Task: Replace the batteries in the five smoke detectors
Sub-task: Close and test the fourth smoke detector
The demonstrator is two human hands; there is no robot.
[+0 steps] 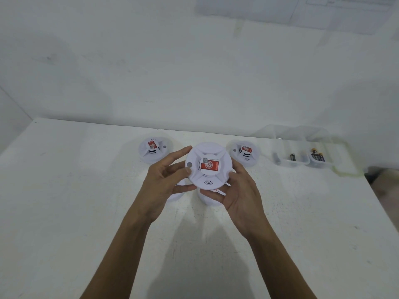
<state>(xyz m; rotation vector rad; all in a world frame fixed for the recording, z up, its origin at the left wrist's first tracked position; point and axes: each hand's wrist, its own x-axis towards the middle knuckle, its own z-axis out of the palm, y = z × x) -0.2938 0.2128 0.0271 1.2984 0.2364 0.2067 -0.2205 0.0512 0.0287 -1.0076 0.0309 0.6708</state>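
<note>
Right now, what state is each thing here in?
Held smoke detector: lifted off the table, closed, sticker up.
Left hand: grips its left edge.
Right hand: grips its right edge.
Back-left detector: on the table, closed.
Back-right detector: on the table, closed.
Clear box: open, batteries inside.

Smoke detectors, five, round white plastic.
- Held detector (208, 166): raised, gripped at its rim by left hand (164, 180) and right hand (239, 190), face up, red label central.
- Rear left detector (153, 151), rear right detector (245, 153): face up, red-labelled.
- Lower left detector (175, 196), lower right detector (210, 201): beneath the held one, mostly hidden.

Batteries (317, 156): dark, far right, well apart.
</note>
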